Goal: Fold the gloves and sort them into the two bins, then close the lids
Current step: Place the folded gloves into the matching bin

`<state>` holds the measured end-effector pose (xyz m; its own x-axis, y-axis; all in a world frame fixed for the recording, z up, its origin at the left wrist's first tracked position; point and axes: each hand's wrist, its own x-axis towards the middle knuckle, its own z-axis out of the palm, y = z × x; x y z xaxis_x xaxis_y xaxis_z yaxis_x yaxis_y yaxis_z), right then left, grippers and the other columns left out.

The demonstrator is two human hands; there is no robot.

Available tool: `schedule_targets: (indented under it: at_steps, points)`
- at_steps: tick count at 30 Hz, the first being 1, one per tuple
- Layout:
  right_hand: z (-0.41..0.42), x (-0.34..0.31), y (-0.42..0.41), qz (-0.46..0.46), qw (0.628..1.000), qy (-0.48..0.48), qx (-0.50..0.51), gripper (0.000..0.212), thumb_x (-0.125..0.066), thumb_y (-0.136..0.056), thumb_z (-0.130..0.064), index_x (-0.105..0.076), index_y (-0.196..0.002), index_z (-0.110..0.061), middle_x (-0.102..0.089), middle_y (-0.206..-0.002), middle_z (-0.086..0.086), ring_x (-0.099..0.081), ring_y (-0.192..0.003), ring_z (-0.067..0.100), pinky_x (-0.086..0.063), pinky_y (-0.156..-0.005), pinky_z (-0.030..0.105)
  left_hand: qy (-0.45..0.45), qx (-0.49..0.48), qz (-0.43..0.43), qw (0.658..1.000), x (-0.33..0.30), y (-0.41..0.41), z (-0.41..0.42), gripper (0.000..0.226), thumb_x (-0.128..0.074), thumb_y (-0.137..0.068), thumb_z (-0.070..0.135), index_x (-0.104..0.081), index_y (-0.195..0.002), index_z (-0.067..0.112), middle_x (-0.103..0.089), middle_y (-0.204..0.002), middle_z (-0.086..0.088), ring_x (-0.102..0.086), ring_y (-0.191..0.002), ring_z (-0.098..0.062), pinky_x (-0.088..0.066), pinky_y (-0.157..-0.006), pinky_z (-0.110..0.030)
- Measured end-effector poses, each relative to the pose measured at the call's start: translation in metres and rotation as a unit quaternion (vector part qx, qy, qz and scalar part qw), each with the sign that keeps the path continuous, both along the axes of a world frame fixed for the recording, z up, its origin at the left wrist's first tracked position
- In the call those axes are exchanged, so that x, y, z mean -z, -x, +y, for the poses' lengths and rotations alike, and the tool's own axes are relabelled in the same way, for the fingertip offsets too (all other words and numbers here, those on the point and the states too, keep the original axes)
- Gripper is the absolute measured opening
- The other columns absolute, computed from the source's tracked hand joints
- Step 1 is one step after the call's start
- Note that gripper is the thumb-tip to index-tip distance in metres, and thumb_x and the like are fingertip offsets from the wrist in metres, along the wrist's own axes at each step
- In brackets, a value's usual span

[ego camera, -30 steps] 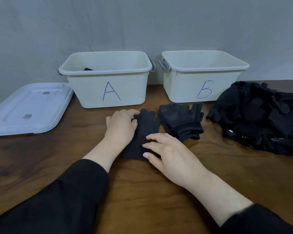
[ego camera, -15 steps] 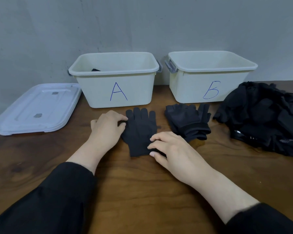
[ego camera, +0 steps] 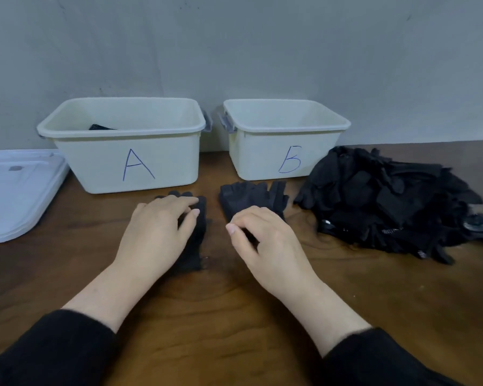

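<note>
Two bins [ego camera: 129, 160], one lid [ego camera: 17, 190], two hands [ego camera: 156, 232].

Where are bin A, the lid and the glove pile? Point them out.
bin A [ego camera: 162, 160], head view, front wall.
lid [ego camera: 14, 190], head view, flat top.
glove pile [ego camera: 388, 201], head view, middle of the heap.
</note>
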<state>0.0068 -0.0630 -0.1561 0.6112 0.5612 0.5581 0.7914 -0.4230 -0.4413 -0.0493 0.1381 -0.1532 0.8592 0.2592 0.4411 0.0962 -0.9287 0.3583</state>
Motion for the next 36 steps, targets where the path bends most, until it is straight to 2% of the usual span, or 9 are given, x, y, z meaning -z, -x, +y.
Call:
schedule_targets:
  at_steps: [9, 12, 16, 21, 24, 28, 31, 34, 36]
  points:
    - [-0.071, -0.017, -0.058, -0.069, 0.991, 0.069, 0.094, 0.008, -0.063, -0.095, -0.023, -0.069, -0.100, -0.020, -0.066, -0.098, -0.009, -0.057, -0.090, 0.016, -0.051, -0.078, 0.045, 0.042, 0.123, -0.037, 0.991, 0.000, -0.032, -0.099, 0.031, -0.050, -0.102, 0.033, -0.066, -0.127, 0.025, -0.064, -0.122, 0.008, -0.056, -0.113, -0.012, -0.043, -0.098, -0.033]
    - [-0.093, -0.032, -0.092, -0.068, 0.969, 0.182, 0.155, 0.025, -0.066, -0.094, -0.022, -0.068, -0.119, -0.022, -0.067, -0.120, -0.005, -0.059, -0.110, 0.024, -0.045, -0.096, 0.047, 0.033, 0.123, -0.007, 0.992, 0.003, -0.038, -0.102, 0.035, -0.048, -0.103, 0.035, -0.062, -0.133, 0.025, -0.059, -0.135, 0.008, -0.050, -0.126, -0.012, -0.036, -0.108, -0.033]
    - [-0.109, -0.046, -0.126, -0.044, 0.884, 0.415, 0.210, 0.051, -0.062, -0.097, -0.036, -0.048, -0.146, -0.030, -0.041, -0.154, -0.006, -0.032, -0.146, 0.020, -0.011, -0.122, 0.053, 0.023, 0.128, 0.084, 0.988, 0.008, -0.036, -0.094, 0.048, -0.039, -0.105, 0.046, -0.044, -0.150, 0.030, -0.040, -0.156, 0.011, -0.032, -0.144, -0.010, -0.019, -0.118, -0.026]
    - [-0.107, -0.037, -0.140, -0.076, 0.857, 0.464, 0.210, 0.025, -0.056, -0.101, -0.033, -0.065, -0.125, -0.031, -0.051, -0.140, -0.008, -0.039, -0.139, 0.019, -0.007, -0.120, 0.059, 0.025, 0.140, 0.103, 0.984, 0.009, -0.035, -0.091, 0.051, -0.037, -0.105, 0.050, -0.038, -0.152, 0.033, -0.034, -0.159, 0.012, -0.028, -0.146, -0.008, -0.013, -0.120, -0.025]
    - [-0.104, -0.032, -0.143, -0.095, 0.884, 0.404, 0.216, 0.018, -0.050, -0.103, -0.028, -0.067, -0.105, -0.027, -0.061, -0.116, -0.009, -0.052, -0.124, 0.019, -0.009, -0.120, 0.055, 0.032, 0.142, 0.101, 0.984, 0.009, -0.035, -0.090, 0.050, -0.037, -0.104, 0.050, -0.039, -0.152, 0.033, -0.035, -0.159, 0.013, -0.028, -0.146, -0.008, -0.013, -0.119, -0.024]
    - [-0.100, -0.061, -0.131, -0.047, 0.969, 0.106, 0.219, 0.013, -0.054, -0.101, -0.024, -0.065, -0.103, -0.017, -0.069, -0.096, 0.001, -0.061, -0.097, 0.025, -0.038, -0.099, 0.036, 0.058, 0.145, 0.070, 0.985, 0.008, -0.036, -0.089, 0.049, -0.039, -0.105, 0.047, -0.039, -0.152, 0.033, -0.036, -0.158, 0.013, -0.026, -0.146, -0.005, -0.013, -0.118, -0.023]
    - [-0.095, -0.090, -0.114, 0.025, 0.977, -0.034, 0.207, 0.009, -0.057, -0.101, -0.028, -0.063, -0.098, -0.022, -0.067, -0.083, 0.001, -0.058, -0.078, 0.017, -0.039, -0.067, 0.024, 0.153, 0.140, -0.005, 0.978, 0.003, -0.034, -0.088, 0.048, -0.042, -0.103, 0.045, -0.041, -0.150, 0.035, -0.042, -0.152, 0.017, -0.029, -0.138, 0.004, -0.020, -0.114, -0.021]
    - [-0.084, -0.109, -0.099, 0.066, 0.979, -0.108, 0.158, 0.016, -0.060, -0.100, -0.028, -0.061, -0.084, -0.028, -0.066, -0.078, -0.011, -0.056, -0.068, 0.001, -0.039, -0.063, 0.011, 0.246, 0.119, -0.080, 0.959, 0.001, -0.032, -0.086, 0.047, -0.045, -0.101, 0.044, -0.044, -0.147, 0.035, -0.050, -0.144, 0.018, -0.039, -0.134, 0.005, -0.034, -0.113, -0.026]
    - [-0.076, -0.118, -0.089, 0.113, 0.974, -0.155, 0.125, 0.018, -0.061, -0.100, -0.028, -0.065, -0.082, -0.025, -0.065, -0.072, -0.012, -0.056, -0.065, 0.003, -0.044, -0.067, 0.022, 0.317, 0.122, -0.110, 0.934, -0.001, -0.030, -0.086, 0.047, -0.049, -0.100, 0.042, -0.044, -0.146, 0.035, -0.053, -0.139, 0.021, -0.044, -0.131, 0.006, -0.038, -0.112, -0.025]
